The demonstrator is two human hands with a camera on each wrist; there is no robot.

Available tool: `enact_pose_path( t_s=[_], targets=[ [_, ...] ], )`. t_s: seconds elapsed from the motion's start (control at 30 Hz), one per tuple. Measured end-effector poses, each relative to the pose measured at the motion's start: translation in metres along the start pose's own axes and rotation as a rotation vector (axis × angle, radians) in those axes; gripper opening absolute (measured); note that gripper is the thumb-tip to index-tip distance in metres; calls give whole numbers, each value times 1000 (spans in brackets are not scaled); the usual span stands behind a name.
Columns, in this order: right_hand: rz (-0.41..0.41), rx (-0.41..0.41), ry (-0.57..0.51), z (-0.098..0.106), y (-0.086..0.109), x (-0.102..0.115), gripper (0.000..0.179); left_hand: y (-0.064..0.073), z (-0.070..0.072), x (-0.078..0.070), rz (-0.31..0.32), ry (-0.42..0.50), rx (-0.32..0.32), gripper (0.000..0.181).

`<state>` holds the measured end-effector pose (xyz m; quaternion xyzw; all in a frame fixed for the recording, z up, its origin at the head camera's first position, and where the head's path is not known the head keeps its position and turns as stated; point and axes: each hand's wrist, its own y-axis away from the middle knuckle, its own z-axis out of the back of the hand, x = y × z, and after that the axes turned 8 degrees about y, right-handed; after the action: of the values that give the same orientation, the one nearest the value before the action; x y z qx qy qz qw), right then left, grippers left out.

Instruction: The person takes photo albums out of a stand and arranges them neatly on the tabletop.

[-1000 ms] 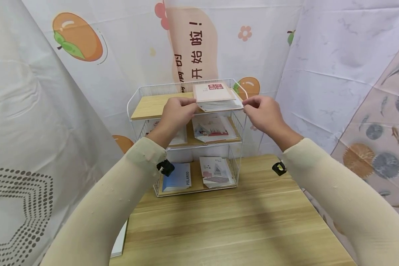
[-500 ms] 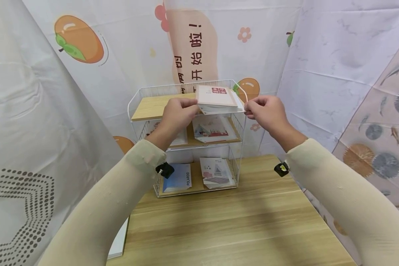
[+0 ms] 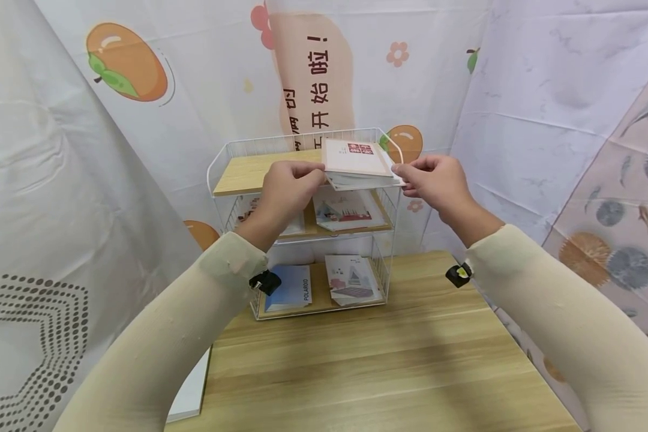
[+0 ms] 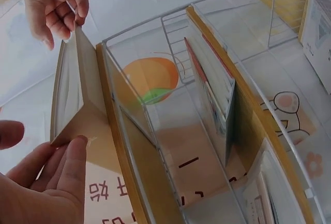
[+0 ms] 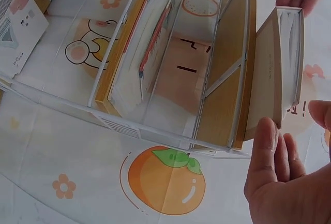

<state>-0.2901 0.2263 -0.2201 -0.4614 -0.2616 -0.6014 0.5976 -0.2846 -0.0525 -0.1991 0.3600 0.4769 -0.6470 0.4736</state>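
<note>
A pale pink book with red block characters on its cover lies at the top shelf's front right, its pages facing me and slightly parted. My left hand pinches its near left corner. The near right corner is between the thumb and fingers of my right hand. From below, the left wrist view shows the book's plain beige underside, with the left fingertips against its corner. In the right wrist view, the right fingers press on the same back cover.
The white wire rack has wooden shelves and stands on a wood-grain table. Books and cards lie on its middle shelf; a blue POLAROID book and an illustrated stack sit below. A white book lies at the table's left edge.
The pink book has shifted slightly right and toward me, its front edge now past the shelf's edge. My right hand has moved a little right with it, its thumb now on top of the corner.
</note>
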Motion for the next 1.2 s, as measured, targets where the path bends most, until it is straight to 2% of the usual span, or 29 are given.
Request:
enact_pose_path(
  t_s=[0.2, 0.5, 0.6, 0.7, 0.93, 1.07, 1.2],
  targets=[
    [6, 18, 7, 2, 2, 0, 50, 1, -3, 2, 21, 123, -18, 23],
    [2, 72, 10, 4, 5, -3, 44, 1, -4, 5, 57, 276, 2, 15],
    [-3, 84, 2, 5, 6, -4, 45, 1, -5, 6, 100, 328, 13, 18],
    [-10, 90, 1, 6, 9, -4, 45, 0, -7, 7, 171, 365, 28, 25],
    [-12, 141, 33, 3, 13, -8, 59, -1, -8, 12, 335, 416, 112, 44],
    [-17, 182, 65, 2, 15, -12, 65, -1, -9, 18, 379, 463, 160, 50],
    [-25, 211, 102, 3, 18, -17, 67, 0, -12, 23, 389, 456, 203, 49]
  ],
)
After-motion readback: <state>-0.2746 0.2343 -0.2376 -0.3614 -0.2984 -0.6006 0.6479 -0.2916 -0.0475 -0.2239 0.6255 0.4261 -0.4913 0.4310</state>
